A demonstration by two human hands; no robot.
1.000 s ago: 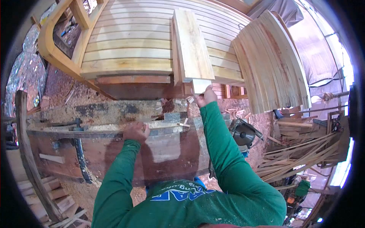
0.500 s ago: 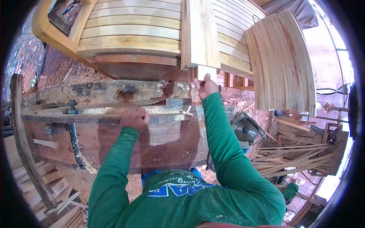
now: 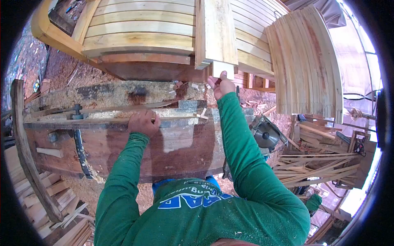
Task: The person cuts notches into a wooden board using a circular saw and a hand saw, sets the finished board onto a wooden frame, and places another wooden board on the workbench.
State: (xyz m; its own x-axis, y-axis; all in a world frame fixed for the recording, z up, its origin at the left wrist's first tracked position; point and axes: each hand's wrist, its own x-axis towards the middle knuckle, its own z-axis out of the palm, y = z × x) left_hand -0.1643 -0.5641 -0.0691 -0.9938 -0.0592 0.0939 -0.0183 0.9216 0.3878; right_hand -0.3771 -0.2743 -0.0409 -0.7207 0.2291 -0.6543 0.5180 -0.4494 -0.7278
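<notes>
My right hand (image 3: pixel 223 87) grips the near end of a pale wood piece (image 3: pixel 223 69), thumb on top and fingers partly hidden. That piece sticks out from under the near end of a thick board (image 3: pixel 216 35), which lies on a slatted wooden surface (image 3: pixel 139 42). My left hand (image 3: pixel 143 123) is closed at the far edge of the brown workbench (image 3: pixel 123 149). A small tip of something shows between its thumb and fingers, too little to name.
Stacked wide boards (image 3: pixel 305 65) stand at the right of the slats. A circular saw (image 3: pixel 266 135) is right of my right forearm. A clamp (image 3: pixel 77 112) sits at the bench's left. Thin wood strips (image 3: pixel 324 170) lie at right, a post (image 3: pixel 30 156) rises at left.
The camera view has shifted, so the slats and boards appear higher. My right thumb has come on top of the pale piece. My left hand stays closed at the bench edge.
</notes>
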